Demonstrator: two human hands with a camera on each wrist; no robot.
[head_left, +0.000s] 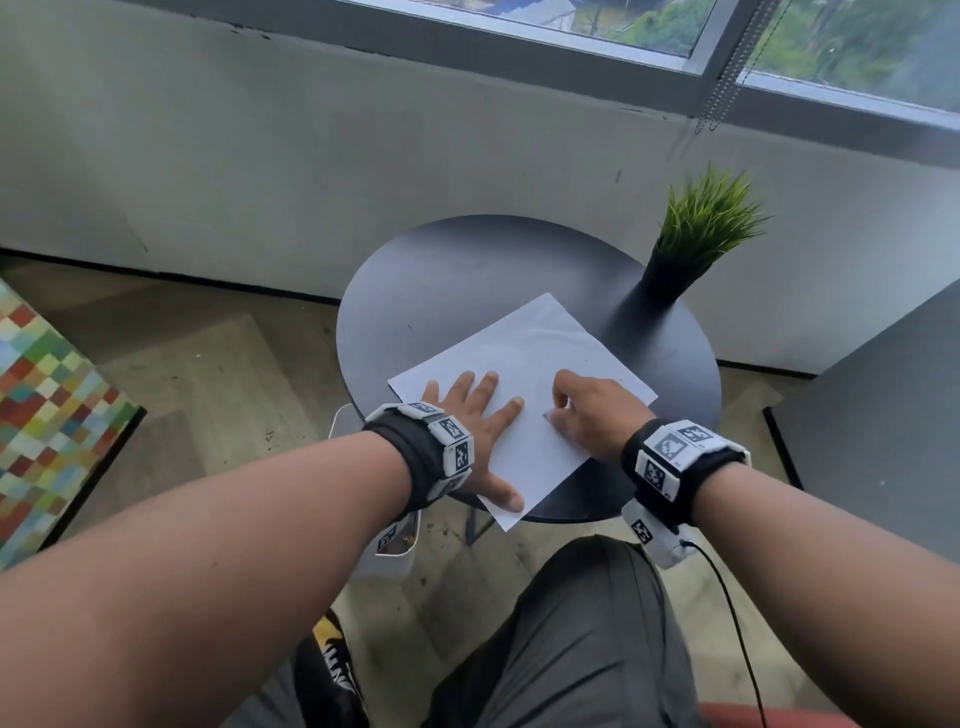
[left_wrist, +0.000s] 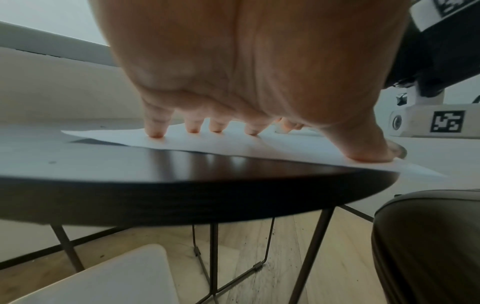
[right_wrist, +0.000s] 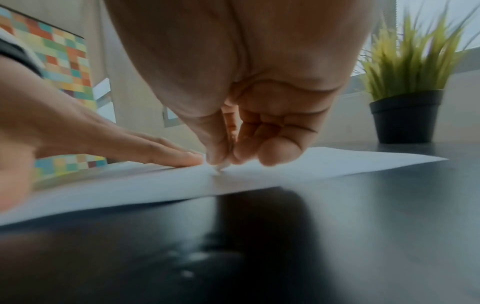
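A white sheet of paper (head_left: 524, 353) lies askew on a round black table (head_left: 441, 275), its near corner hanging over the table's edge. My left hand (head_left: 470, 415) lies flat on the sheet's left part with fingers spread; the fingertips (left_wrist: 155, 133) and the thumb press the paper (left_wrist: 197, 144) down. My right hand (head_left: 553, 415) is curled over the middle of the sheet, thumb and fingers pinching a small grey stub (right_wrist: 219, 167) whose tip touches the paper (right_wrist: 155, 185). What the stub is stays unclear. The left hand's fingers (right_wrist: 168, 156) lie just beside it.
A black pot with green grass-like leaves (head_left: 696, 234) stands at the table's far right. A checkered colourful block (head_left: 47, 395) is on the floor to the left, a dark cabinet (head_left: 883, 405) to the right. My knee (head_left: 571, 623) is close to the table's near edge.
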